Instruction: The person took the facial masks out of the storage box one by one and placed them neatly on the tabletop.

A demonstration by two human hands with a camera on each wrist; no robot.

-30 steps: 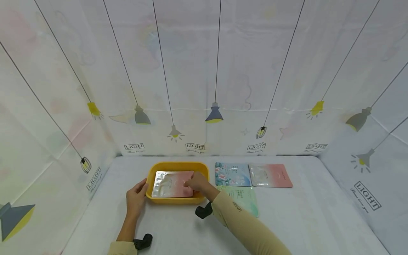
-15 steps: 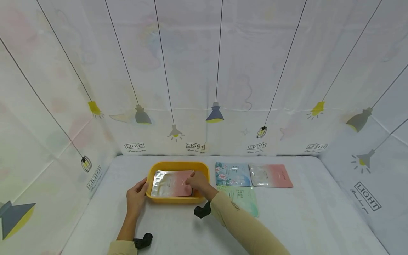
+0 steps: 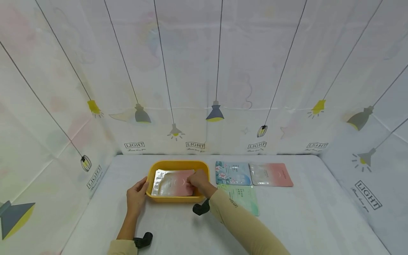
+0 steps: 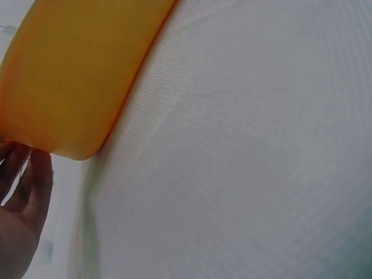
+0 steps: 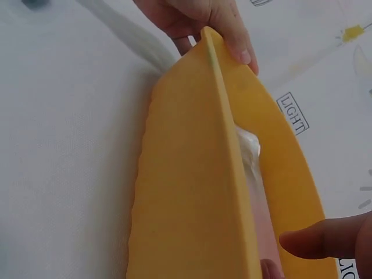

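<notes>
A yellow plastic basket (image 3: 178,199) stands on the white-covered table. Inside it lies a pink and silver face mask sachet (image 3: 172,183), its printed face up. My left hand (image 3: 136,198) grips the basket's left end, and the right wrist view shows its thumb over the rim. My right hand (image 3: 199,181) reaches into the basket's right end and pinches the sachet's right edge, fingers curled. Its thumb (image 5: 317,237) shows in the right wrist view; most of its fingers are hidden. Whether more sachets lie underneath cannot be seen.
Right of the basket lie a blue floral sachet (image 3: 233,173), another pink sachet (image 3: 271,174) and a green sachet (image 3: 243,198), partly covered by the right forearm. A white curtain (image 3: 236,78) printed with lamps rises behind the table.
My right hand's fingers have curled closer in at the sachet's right edge. The sachet has barely shifted. My left hand and the basket stay in place.
</notes>
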